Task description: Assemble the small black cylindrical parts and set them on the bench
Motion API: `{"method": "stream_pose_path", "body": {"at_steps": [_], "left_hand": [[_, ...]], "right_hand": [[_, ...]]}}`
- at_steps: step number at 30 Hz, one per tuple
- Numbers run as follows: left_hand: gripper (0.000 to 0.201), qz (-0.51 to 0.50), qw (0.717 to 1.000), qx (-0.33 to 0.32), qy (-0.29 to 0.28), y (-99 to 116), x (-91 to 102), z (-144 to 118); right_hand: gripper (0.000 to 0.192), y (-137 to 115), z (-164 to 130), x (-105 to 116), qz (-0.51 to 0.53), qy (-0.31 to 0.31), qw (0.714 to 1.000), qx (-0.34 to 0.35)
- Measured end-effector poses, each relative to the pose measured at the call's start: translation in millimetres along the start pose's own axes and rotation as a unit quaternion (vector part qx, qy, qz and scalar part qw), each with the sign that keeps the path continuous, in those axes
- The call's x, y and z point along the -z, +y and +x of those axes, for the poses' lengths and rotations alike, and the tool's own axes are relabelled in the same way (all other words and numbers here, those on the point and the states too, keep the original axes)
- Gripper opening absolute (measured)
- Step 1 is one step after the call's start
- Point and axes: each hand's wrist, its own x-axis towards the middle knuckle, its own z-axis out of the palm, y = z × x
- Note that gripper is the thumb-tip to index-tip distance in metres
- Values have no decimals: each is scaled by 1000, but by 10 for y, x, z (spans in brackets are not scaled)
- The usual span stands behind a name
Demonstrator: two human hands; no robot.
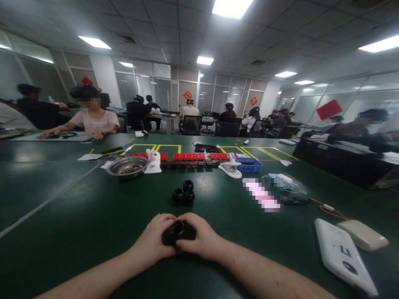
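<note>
My left hand [158, 236] and my right hand [201, 236] meet on the green tabletop, fingers curved round a small black part. One glossy black round part [178, 227] with a hole in its top shows between them. Whether more black parts lie behind my fingers, I cannot tell. Just beyond my hands stand three similar black round parts [183, 194], grouped close together with their openings facing up.
Farther back are a metal bowl [116, 168] of small brass-coloured pieces, two white clamps [152, 162], a row of red blocks [188, 156] and a blue tray [251, 165]. A white device [344, 253] and a cream case [363, 234] lie at right. Several people sit beyond.
</note>
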Motion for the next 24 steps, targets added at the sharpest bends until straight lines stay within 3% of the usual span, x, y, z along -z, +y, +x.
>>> {"method": "stream_pose_path", "body": {"at_steps": [5, 8, 12, 15, 18, 22, 24], "left_hand": [[43, -1, 1000, 3, -6, 15, 16, -3], [40, 5, 1000, 2, -4, 21, 17, -1], [41, 0, 1000, 1, -3, 26, 20, -4], [43, 0, 1000, -1, -3, 23, 22, -12], [41, 0, 1000, -5, -3, 3, 8, -13], [39, 3, 1000, -11, 1, -27, -18, -10], [40, 3, 1000, -12, 5, -23, -18, -13]], "right_hand": [[66, 10, -12, -8, 21, 5, 1000, -20], [58, 0, -12, -24, -16, 18, 999, -38], [44, -10, -21, -5, -22, -4, 1000, 11], [64, 14, -35, 8, 9, -26, 999, 23], [78, 48, -38, -10, 28, -7, 1000, -7], [56, 45, -21, -32, -4, 29, 999, -34], [46, 26, -16, -20, -10, 23, 1000, -16]]}}
